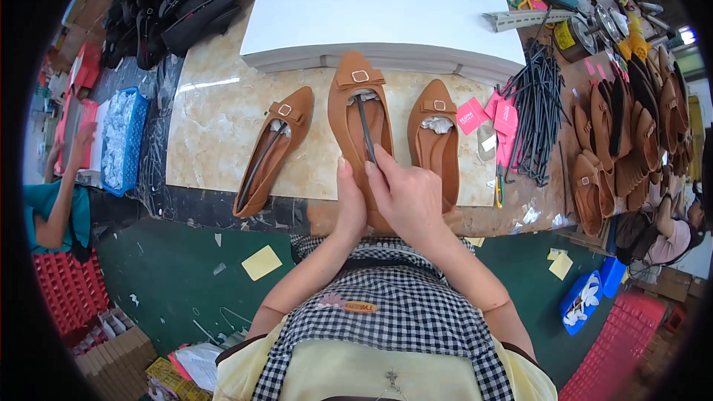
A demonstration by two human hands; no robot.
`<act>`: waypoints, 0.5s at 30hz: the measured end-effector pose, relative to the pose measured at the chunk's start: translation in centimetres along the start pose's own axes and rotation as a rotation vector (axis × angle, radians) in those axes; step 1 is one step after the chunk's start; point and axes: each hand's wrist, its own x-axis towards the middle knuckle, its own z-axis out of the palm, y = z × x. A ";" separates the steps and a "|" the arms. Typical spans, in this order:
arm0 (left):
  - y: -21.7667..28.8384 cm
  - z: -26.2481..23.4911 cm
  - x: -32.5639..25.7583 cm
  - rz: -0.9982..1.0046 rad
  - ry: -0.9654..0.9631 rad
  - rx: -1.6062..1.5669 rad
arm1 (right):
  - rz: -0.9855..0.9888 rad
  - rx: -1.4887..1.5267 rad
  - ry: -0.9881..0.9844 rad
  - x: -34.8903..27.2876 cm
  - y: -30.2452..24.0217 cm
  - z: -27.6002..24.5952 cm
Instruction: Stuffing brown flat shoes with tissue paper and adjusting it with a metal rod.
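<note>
- Stack of white flat sheets (386, 11) at the far side of the marble-patterned tabletop (215, 134).
- Bundle of thin black plastic sticks (538, 108) at right, beside pink paper tags (490, 115).
- Heap of tan flat shoes (631, 134) further right.
- Blue plastic basket (122, 137) at left, contents possibly wrapping film.
- Yellow paper square (261, 262) on green floor (178, 275).

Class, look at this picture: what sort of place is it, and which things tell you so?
Probably a shoe workshop or packing bench. Both hands, left hand and right hand, hold a tan flat shoe; more tan shoes are piled at the right, beside a heap of black plastic sticks.
</note>
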 end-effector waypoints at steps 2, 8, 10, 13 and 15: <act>1.1 -0.8 0.1 -0.095 0.022 0.070 | 0.012 0.179 -0.079 -0.3 0.2 -2.4; 4.7 -6.8 2.6 0.661 0.196 1.193 | 0.527 -0.156 0.309 -3.6 17.7 -8.6; 5.4 -2.3 1.7 0.704 0.034 1.183 | 0.605 -0.496 0.250 -4.4 22.5 -7.2; 3.2 3.2 4.0 0.258 -0.209 1.222 | 0.614 -0.609 0.150 -3.0 23.3 -6.0; 1.8 4.4 6.1 0.070 -0.322 1.381 | 0.566 -0.601 0.126 -3.3 23.7 -7.2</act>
